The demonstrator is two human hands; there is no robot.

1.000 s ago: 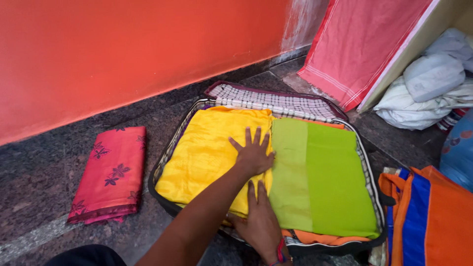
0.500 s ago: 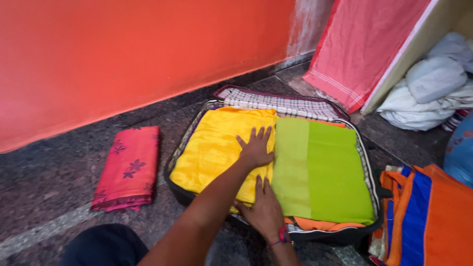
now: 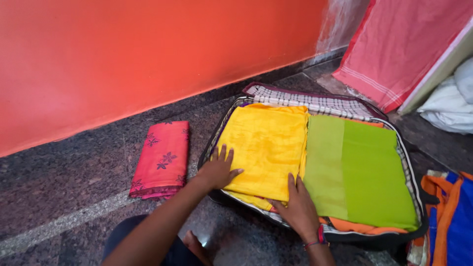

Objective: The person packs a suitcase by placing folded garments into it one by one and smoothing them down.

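An open dark suitcase (image 3: 374,240) lies on the floor, packed with folded cloth. A yellow folded cloth (image 3: 268,143) fills its left half and a green folded cloth (image 3: 364,172) its right half. My left hand (image 3: 217,169) rests flat, fingers spread, at the suitcase's left edge on the yellow cloth's near left corner. My right hand (image 3: 298,209) presses flat on the near edge where yellow and green meet. Orange cloth (image 3: 347,226) shows under the green one.
A folded pink cloth with dark flowers (image 3: 161,160) lies on the granite floor left of the suitcase. An orange wall runs behind. A pink cloth (image 3: 404,44) hangs at the back right, white bundles (image 3: 448,106) beside it, and an orange-and-blue cloth (image 3: 451,221) at the right edge.
My left hand slid from the middle of the yellow cloth to its near left corner. The view shifted left, so everything moved right in frame. My right hand stayed on the near edge.
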